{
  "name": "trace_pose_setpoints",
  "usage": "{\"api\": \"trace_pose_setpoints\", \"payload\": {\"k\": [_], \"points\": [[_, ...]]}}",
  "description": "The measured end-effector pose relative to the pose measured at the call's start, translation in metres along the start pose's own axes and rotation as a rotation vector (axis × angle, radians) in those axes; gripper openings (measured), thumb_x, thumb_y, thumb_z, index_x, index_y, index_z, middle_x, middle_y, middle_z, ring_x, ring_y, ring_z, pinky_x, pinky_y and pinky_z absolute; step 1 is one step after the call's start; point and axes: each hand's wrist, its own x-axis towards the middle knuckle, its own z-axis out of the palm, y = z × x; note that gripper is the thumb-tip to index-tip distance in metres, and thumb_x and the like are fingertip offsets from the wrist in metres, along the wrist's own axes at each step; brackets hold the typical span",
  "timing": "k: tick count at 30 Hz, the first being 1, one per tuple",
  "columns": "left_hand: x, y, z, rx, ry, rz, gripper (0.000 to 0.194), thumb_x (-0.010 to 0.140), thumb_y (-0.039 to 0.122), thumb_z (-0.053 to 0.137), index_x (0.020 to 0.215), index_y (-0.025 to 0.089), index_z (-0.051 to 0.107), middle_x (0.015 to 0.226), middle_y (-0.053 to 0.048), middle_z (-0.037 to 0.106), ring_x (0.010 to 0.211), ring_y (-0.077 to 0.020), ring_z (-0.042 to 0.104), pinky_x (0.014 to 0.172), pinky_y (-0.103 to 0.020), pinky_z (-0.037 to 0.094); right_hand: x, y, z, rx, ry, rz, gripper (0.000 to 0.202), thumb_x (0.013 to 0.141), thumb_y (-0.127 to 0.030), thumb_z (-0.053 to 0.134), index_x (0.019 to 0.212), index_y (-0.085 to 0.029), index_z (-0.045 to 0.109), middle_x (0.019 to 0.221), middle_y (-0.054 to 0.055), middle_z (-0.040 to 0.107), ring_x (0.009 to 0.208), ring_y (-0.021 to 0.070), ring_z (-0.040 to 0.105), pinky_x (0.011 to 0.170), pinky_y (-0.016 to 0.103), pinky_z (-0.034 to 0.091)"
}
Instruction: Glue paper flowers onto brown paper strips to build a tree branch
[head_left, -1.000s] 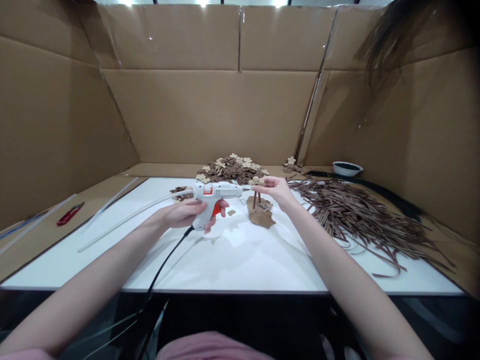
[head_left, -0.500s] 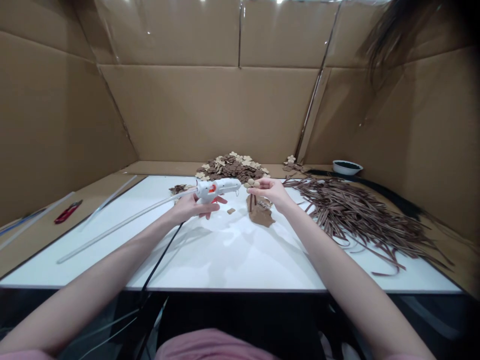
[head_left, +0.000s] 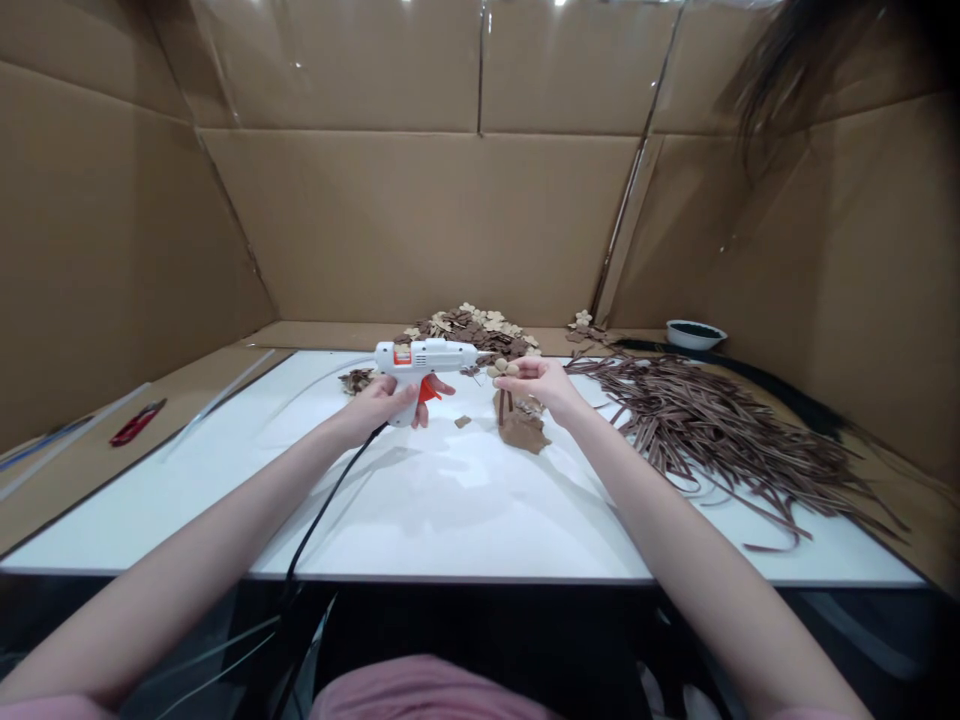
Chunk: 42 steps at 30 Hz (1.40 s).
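Note:
My left hand point(head_left: 382, 403) is closed around the handle of a white hot glue gun point(head_left: 439, 354) with an orange trigger. The gun lies level, its nozzle pointing right, close to a beige flower cutout point(head_left: 502, 368). That flower is pinched between the fingertips of my right hand point(head_left: 546, 387), and a brown strip point(head_left: 505, 402) hangs below it. Beneath my right hand a crumpled brown piece point(head_left: 523, 432) rests on the white board. A small brown scrap point(head_left: 463, 422) lies to its left.
Behind the gun is a heap of brown and beige flower cutouts point(head_left: 480, 328). Brown strips point(head_left: 720, 420) spread over the right side. A white bowl point(head_left: 696, 335) stands at the back right, a red cutter point(head_left: 137, 423) at the left. Cardboard walls point(head_left: 420, 220) enclose the board.
The glue gun has turned upright in my left hand, so its side and trigger show, and its nozzle has come nearer the flower. My right hand has stayed almost still.

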Motion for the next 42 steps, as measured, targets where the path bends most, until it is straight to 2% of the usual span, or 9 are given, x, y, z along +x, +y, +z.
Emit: {"api": "trace_pose_setpoints", "payload": {"k": [3,6,11,17,21,25,29,38,42], "points": [[-0.002,0.006,0.002,0.078,0.044,-0.028,0.044,0.089,0.05,0.057,0.109,0.012,0.064,0.104,-0.016,0.07,0.06,-0.0122,0.056,0.063,-0.029,0.043,0.0,0.0,0.0,0.012,-0.01,0.011,0.043,0.045,-0.041,0.088,0.075,-0.016,0.071,0.079,0.005,0.073,0.077,0.0217,0.066,0.074,0.034,0.05],[-0.003,0.013,0.004,0.11,0.079,-0.069,0.036,0.083,0.045,0.065,0.097,0.012,0.067,0.088,-0.01,0.07,0.064,-0.0141,0.057,0.066,-0.029,0.043,-0.001,0.0,0.001,0.015,-0.011,0.02,0.045,0.044,-0.041,0.089,0.078,-0.016,0.072,0.078,0.005,0.073,0.076,0.0211,0.066,0.073,0.033,0.05],[-0.003,0.022,0.009,0.128,0.087,-0.115,0.034,0.075,0.04,0.074,0.092,0.013,0.066,0.096,-0.009,0.067,0.057,-0.0085,0.046,0.055,-0.025,0.04,-0.003,-0.001,0.002,-0.008,-0.05,0.011,0.045,0.047,-0.042,0.087,0.081,-0.016,0.072,0.081,0.006,0.074,0.077,0.0222,0.067,0.071,0.033,0.05],[-0.002,0.022,0.011,0.153,0.045,-0.11,0.034,0.078,0.043,0.071,0.091,0.012,0.064,0.093,-0.008,0.066,0.06,-0.0089,0.046,0.057,-0.024,0.04,-0.001,0.004,0.001,-0.017,-0.114,-0.029,0.04,0.054,-0.042,0.085,0.082,-0.018,0.072,0.084,0.006,0.074,0.079,0.0222,0.068,0.069,0.032,0.051],[-0.003,0.021,0.008,0.196,0.017,-0.096,0.03,0.079,0.042,0.069,0.083,0.013,0.062,0.1,-0.011,0.068,0.062,-0.0103,0.048,0.058,-0.024,0.041,0.001,0.006,0.001,-0.002,-0.126,-0.041,0.041,0.053,-0.043,0.086,0.082,-0.019,0.071,0.083,0.005,0.073,0.08,0.0225,0.069,0.07,0.032,0.052],[-0.003,0.021,0.008,0.217,-0.01,-0.132,0.031,0.077,0.043,0.071,0.084,0.013,0.065,0.093,-0.01,0.069,0.063,-0.0117,0.049,0.055,-0.024,0.04,0.001,0.006,0.001,0.01,-0.127,-0.043,0.042,0.052,-0.042,0.086,0.084,-0.018,0.071,0.084,0.005,0.074,0.081,0.022,0.069,0.072,0.032,0.051],[-0.002,0.022,0.011,0.202,0.011,-0.182,0.035,0.074,0.043,0.073,0.089,0.012,0.067,0.092,-0.01,0.07,0.06,-0.0106,0.048,0.052,-0.022,0.039,0.001,0.006,0.001,0.007,-0.127,-0.042,0.042,0.054,-0.04,0.086,0.085,-0.018,0.071,0.082,0.004,0.073,0.079,0.0208,0.068,0.07,0.031,0.051],[-0.003,0.025,0.013,0.262,0.045,-0.184,0.035,0.074,0.045,0.073,0.081,0.011,0.07,0.076,-0.006,0.065,0.056,-0.0096,0.045,0.05,-0.022,0.037,0.002,0.008,0.0,0.018,-0.138,-0.045,0.044,0.051,-0.042,0.087,0.083,-0.017,0.07,0.08,0.004,0.071,0.078,0.0212,0.068,0.069,0.031,0.051],[-0.002,0.025,0.013,0.257,0.042,-0.181,0.036,0.073,0.046,0.073,0.081,0.011,0.07,0.078,-0.007,0.066,0.055,-0.0094,0.045,0.05,-0.022,0.037,0.002,0.008,0.0,0.02,-0.141,-0.051,0.044,0.05,-0.042,0.087,0.084,-0.017,0.07,0.08,0.004,0.071,0.079,0.0217,0.068,0.07,0.032,0.051]]}}
